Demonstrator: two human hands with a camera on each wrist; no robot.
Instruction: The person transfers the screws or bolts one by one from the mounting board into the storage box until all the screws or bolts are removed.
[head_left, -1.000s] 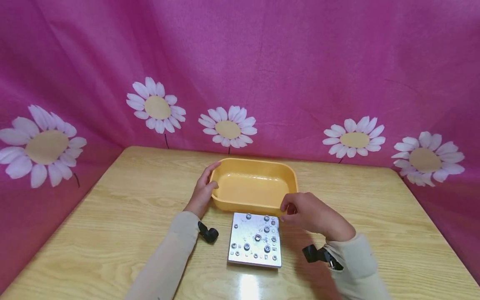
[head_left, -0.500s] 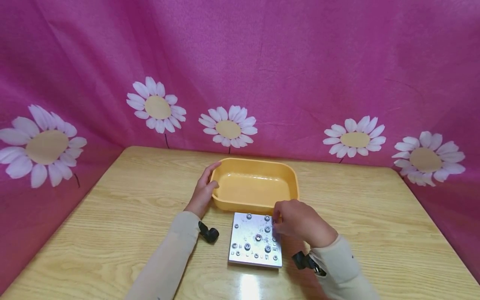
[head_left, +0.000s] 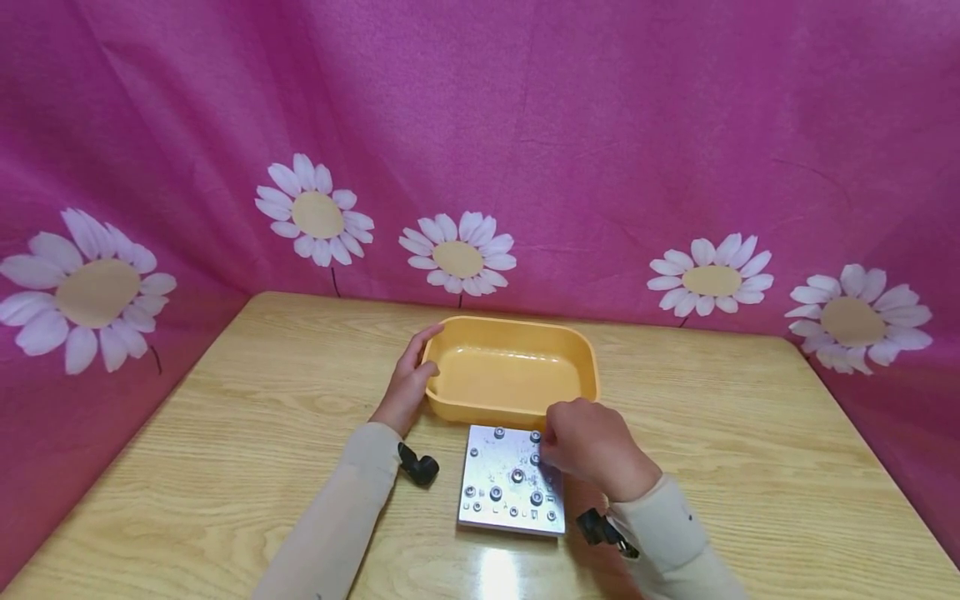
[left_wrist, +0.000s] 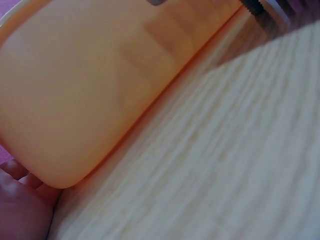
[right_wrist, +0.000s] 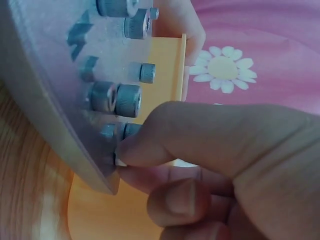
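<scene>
A yellow plastic tub (head_left: 487, 414) sits near the middle of the table. My left hand (head_left: 405, 385) grips its left end, thumb over the rim and fingers outside; in the left wrist view part of that hand (left_wrist: 22, 205) shows at the tub's corner. In front of the tub lies a square metal plate (head_left: 491, 460) studded with socket-head bolts (right_wrist: 128, 101) of several sizes. My right hand (head_left: 592, 437) is at the plate's far right corner. Its thumb and index finger pinch a small bolt (right_wrist: 116, 159) at the plate's face, mostly hidden by the fingertips.
The wooden table (head_left: 300, 383) runs back to a pink cloth (head_left: 570, 150) printed with large white daisies (head_left: 457, 258). A black wrist camera (head_left: 418, 465) hangs under the left cuff, and another camera (head_left: 598, 527) under the right one, close to the plate's right side.
My right hand has moved left from the tub's near right corner onto the plate's far right corner and now pinches a bolt there. The left hand and tub stay put.
</scene>
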